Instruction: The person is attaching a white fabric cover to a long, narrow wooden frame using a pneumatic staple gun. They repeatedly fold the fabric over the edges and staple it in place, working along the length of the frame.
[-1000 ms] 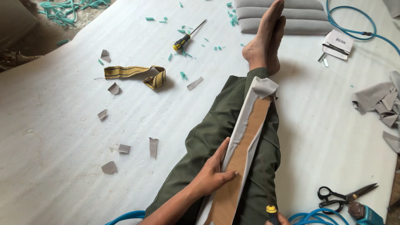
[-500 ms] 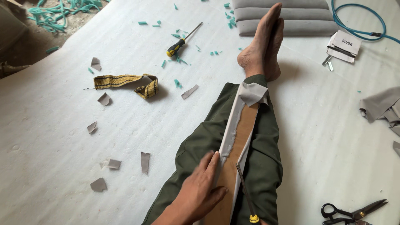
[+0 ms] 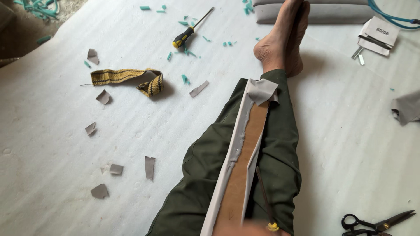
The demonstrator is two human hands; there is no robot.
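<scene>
A long brown board point(image 3: 243, 175), partly wrapped in grey fabric point(image 3: 261, 90), lies along my outstretched leg in dark green trousers point(image 3: 197, 175). My bare foot point(image 3: 280, 43) points to the far side. Only a sliver of my left hand point(image 3: 245, 230) shows at the bottom edge, resting on the board's near end; its fingers are cut off. A thin tool with a yellow handle end point(image 3: 272, 225) lies against the board's right side. My right hand is out of the frame.
On the white sheet point(image 3: 65, 153): a yellow-black woven strap point(image 3: 127, 78), a black-yellow screwdriver point(image 3: 190, 30), several grey fabric scraps point(image 3: 149, 167) and teal bits point(image 3: 185, 79). Black scissors point(image 3: 376, 222) lie bottom right, a grey cushion point(image 3: 323, 12) and folded card point(image 3: 377, 31) are beyond the foot.
The view has tilted away from me, so my left hand, which lay flat on the board, has slid down to the bottom edge. The board stays on my leg.
</scene>
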